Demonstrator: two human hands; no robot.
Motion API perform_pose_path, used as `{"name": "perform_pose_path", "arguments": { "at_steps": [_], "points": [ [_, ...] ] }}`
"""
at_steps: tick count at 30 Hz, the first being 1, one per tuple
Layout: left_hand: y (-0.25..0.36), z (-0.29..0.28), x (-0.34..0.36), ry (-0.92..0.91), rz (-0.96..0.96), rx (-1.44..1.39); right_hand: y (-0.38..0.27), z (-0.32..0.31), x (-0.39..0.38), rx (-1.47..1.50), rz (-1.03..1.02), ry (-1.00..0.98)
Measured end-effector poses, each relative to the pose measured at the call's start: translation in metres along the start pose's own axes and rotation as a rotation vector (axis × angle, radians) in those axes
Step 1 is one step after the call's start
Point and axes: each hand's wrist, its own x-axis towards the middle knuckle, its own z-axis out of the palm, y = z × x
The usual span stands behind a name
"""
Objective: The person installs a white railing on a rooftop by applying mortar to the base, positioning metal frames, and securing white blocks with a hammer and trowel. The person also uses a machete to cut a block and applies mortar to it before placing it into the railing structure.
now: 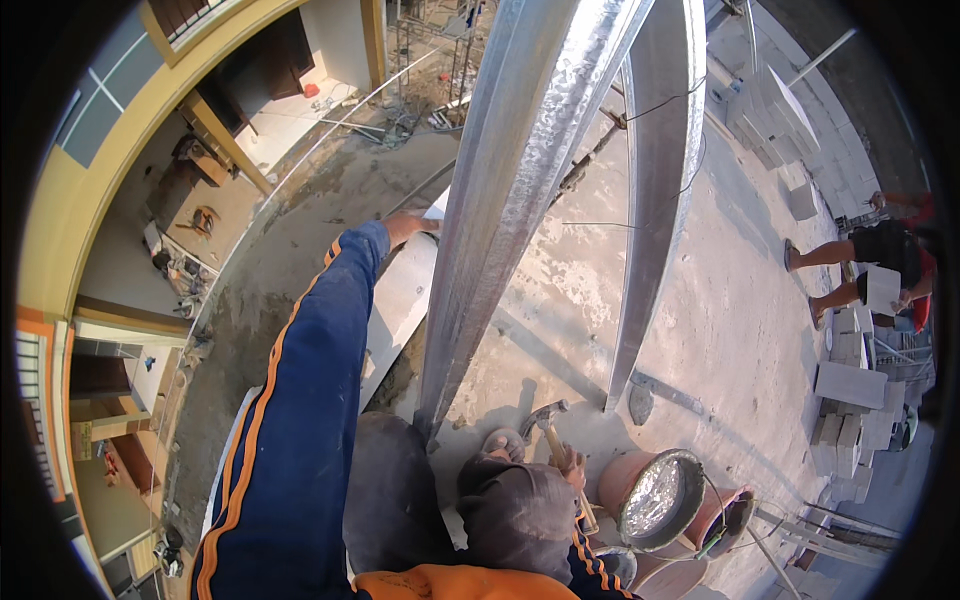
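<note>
My left arm reaches forward in a dark blue sleeve with orange stripes. My left hand (405, 228) lies on a pale block wall (402, 292), its visible fingers stretched toward a galvanized metal channel (505, 180). That channel stands upright just in front of me and hides part of the wall. Low and close to my knees, my right hand (573, 470) is closed round the wooden handle of a hammer (546, 415), its metal head pointing up. A second metal channel (655, 170) rises a little to the right, with thin wires on it.
Beside my right hand stand a bucket of wet grey mix (655, 498) and another bucket (728, 515). Pale blocks (850, 385) are stacked at the right, where a person in dark shorts (885, 255) works. Beyond the wall at left, ground drops to a yellow-trimmed building (270, 30).
</note>
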Motion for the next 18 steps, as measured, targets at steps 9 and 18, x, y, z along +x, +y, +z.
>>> {"name": "perform_pose_path", "arguments": {
  "at_steps": [9, 18],
  "points": [
    [0.001, -0.009, -0.003, -0.043, -0.035, -0.105, -0.056, -0.127, 0.068, 0.675, -0.227, -0.391],
    [0.006, -0.010, -0.017, -0.061, -0.040, 0.075, 0.006, -0.324, 0.124, 1.101, -0.187, -0.401]
  ]
}}
